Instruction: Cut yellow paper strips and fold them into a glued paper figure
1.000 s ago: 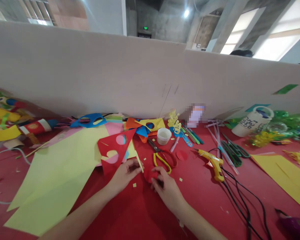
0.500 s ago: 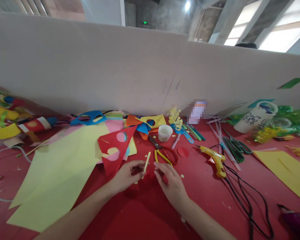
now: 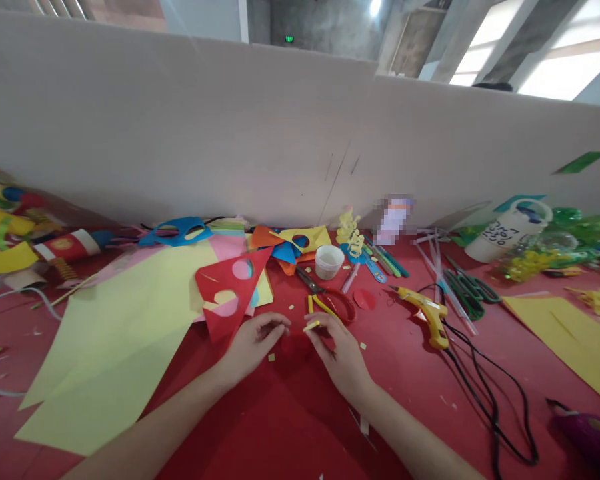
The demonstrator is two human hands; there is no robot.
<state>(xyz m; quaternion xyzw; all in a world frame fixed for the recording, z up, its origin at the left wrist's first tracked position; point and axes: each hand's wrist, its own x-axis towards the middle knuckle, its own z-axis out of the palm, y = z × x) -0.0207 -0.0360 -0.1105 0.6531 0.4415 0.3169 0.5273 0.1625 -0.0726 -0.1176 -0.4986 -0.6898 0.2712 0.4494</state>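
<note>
My right hand [image 3: 341, 353] pinches a short yellow strip [image 3: 311, 326] between thumb and fingers. Facing it, my left hand [image 3: 257, 343] is held just above the red table with curved fingers, and nothing shows in its grasp. A narrow gap separates the two sets of fingertips. Beyond them lie scissors [image 3: 336, 303] with red and yellow handles, partly behind my right fingers. A red paper mask [image 3: 233, 287] with eye holes lies beside my left hand. Small pale paper squares [image 3: 271, 358] are scattered around.
A white cup [image 3: 329, 262] stands beyond the scissors. On the right, a yellow glue gun [image 3: 430, 313] trails a black cord [image 3: 485, 393], with green-handled scissors [image 3: 467, 297] farther over. Large pale yellow sheets [image 3: 125, 340] cover the left side. A white partition [image 3: 180, 133] bounds the back.
The yellow strip has passed from my left hand to my right and now lies nearly level instead of upright. The view has shifted slightly.
</note>
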